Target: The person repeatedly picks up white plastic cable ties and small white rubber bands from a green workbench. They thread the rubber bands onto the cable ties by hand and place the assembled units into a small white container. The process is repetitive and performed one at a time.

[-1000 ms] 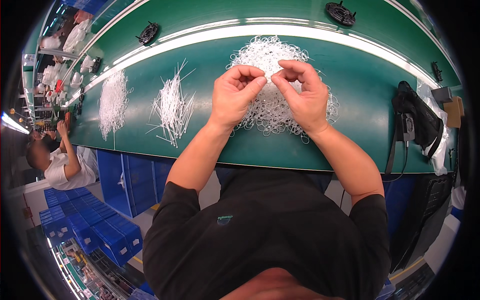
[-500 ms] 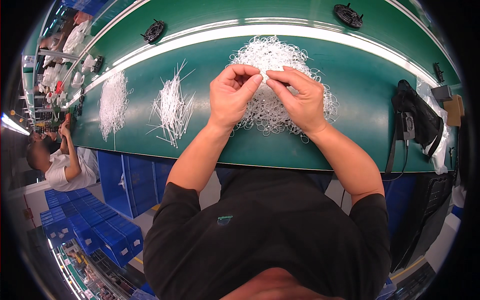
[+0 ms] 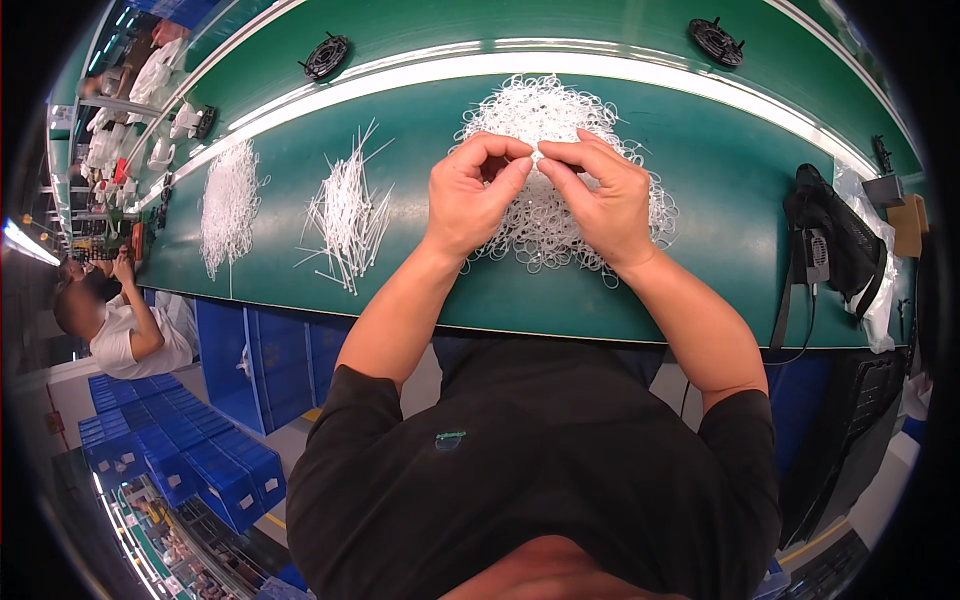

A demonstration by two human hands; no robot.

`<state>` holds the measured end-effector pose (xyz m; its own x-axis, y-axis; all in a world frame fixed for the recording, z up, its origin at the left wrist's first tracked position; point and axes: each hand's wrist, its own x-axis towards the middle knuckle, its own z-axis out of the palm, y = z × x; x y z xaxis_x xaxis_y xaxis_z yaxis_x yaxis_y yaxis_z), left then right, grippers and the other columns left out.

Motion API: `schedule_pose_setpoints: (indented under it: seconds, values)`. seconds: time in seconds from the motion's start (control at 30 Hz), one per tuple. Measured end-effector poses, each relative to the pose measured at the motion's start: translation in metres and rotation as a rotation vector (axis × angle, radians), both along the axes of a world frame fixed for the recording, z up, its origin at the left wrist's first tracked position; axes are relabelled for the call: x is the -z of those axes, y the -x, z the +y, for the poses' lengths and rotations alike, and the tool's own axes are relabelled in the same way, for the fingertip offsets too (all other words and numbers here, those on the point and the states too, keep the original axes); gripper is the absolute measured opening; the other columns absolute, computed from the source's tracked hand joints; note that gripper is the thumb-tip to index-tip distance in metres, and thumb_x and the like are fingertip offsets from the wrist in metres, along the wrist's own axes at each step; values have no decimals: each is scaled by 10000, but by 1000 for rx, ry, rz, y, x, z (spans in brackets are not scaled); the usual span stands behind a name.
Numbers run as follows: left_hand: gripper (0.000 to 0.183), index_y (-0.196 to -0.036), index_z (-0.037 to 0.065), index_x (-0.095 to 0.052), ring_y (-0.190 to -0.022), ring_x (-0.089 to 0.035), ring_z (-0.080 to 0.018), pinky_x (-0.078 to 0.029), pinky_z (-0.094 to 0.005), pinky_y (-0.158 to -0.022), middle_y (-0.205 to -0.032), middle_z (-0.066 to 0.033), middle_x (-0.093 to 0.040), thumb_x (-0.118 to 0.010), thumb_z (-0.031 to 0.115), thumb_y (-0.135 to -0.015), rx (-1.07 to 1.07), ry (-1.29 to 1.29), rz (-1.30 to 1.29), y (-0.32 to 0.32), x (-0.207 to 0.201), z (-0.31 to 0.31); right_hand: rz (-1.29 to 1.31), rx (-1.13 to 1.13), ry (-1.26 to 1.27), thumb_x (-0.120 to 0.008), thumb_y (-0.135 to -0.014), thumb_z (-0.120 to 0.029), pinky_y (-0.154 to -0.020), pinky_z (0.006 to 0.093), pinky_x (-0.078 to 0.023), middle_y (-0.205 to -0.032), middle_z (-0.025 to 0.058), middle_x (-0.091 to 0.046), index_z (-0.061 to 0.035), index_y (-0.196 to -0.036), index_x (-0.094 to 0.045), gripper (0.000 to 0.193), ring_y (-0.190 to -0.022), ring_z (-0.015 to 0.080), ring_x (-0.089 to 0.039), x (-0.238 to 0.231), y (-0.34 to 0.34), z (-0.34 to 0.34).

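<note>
Above a large heap of looped white cable ties (image 3: pixel 545 105) my two hands meet, fingertips nearly touching. My left hand (image 3: pixel 470 195) is closed in a thumb-and-finger pinch. My right hand (image 3: pixel 603 195) pinches the same way, facing it. A small white piece of a cable tie (image 3: pixel 535 156) shows between the fingertips; the rest of it blends into the heap behind. To the left lies a smaller bunch of straight white cable ties (image 3: pixel 348 215). Farther left is another pile of thin white ties (image 3: pixel 228 210).
Behind the green worktop (image 3: pixel 715 250), a green conveyor belt (image 3: pixel 560 22) carries round black parts (image 3: pixel 716 42). A black mesh bag (image 3: pixel 840 230) with a strap and cable lies at right. Blue bins (image 3: pixel 265 365) stand below left, near a co-worker in a white shirt (image 3: pixel 140 335).
My left hand has shifted slightly right, bringing the fingertips closer together. The black parts on the belt have moved right. The co-worker's raised hands have shifted slightly.
</note>
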<state>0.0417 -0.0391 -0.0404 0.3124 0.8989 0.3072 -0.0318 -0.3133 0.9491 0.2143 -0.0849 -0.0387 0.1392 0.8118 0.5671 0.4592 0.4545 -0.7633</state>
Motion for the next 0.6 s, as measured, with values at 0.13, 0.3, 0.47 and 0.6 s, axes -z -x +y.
schedule_pose_setpoints:
  seconds: [0.13,0.3,0.47,0.6]
  values:
    - [93,-966,14,-732,-716,-587,-63,-469,-229,-633,-875,-27,-680,-719,4,-875,38,-117,47,-1,5,4,59,17,7,-771,-863,-83,-1059,439,-479,-865,94,-767,-39,-1038,-751,181,-764,213,-733,3,2,-1]
    - [107,-983,-8,-734,-771,-617,-74,-487,-227,-671,-921,-38,-684,-699,-17,-882,78,-141,198,3,-4,6,118,12,49,-764,-864,-66,-1066,421,-466,-838,87,-753,-30,-1033,-731,176,-749,210,-728,1,2,-1]
    - [91,-971,0,-734,-733,-599,-67,-485,-230,-646,-913,-36,-688,-722,17,-883,57,-149,248,7,-5,6,-23,-5,36,-757,-871,-87,-1099,484,-416,-828,53,-735,-73,-958,-733,91,-731,198,-693,1,-1,0]
    - [97,-964,13,-732,-721,-602,-63,-494,-235,-646,-880,-31,-692,-746,58,-880,-65,-257,451,26,-19,24,-126,77,-2,-748,-880,-122,-1082,489,-392,-877,35,-721,-100,-966,-733,90,-827,218,-665,-4,-2,1]
